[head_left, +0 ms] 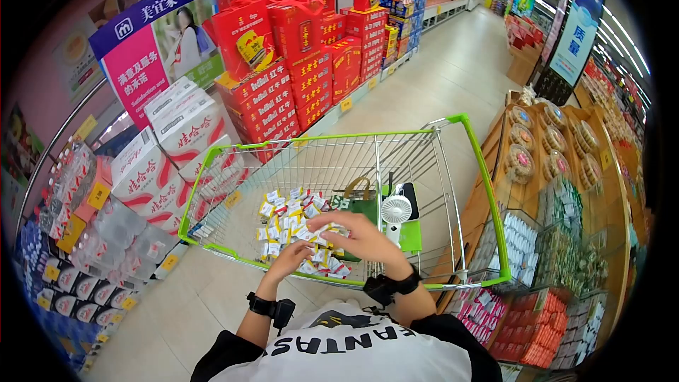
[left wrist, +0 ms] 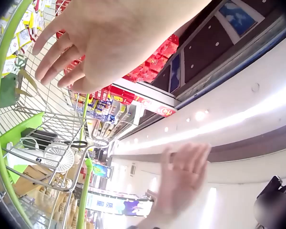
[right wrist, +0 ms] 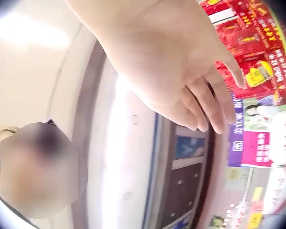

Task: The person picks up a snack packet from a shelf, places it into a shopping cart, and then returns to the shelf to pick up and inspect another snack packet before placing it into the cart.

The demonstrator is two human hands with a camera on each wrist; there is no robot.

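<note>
A shopping cart with a green rim stands in front of the person. In it lies a spread of small yellow-and-white packets. Above the packets' near side hovers the left hand, fingers loosely bent and holding nothing. The right hand is raised over the packets, palm inward, its fingers relaxed and empty. Beside them in the cart are a dark green bag, a white handheld fan and a black phone-like object. In the left wrist view, the left hand and right hand are apart.
Stacked red boxes and white cartons stand at the left, with bottled drinks nearer. A wooden shelf with round tubs and packaged snacks runs along the right. The aisle floor stretches ahead beyond the cart.
</note>
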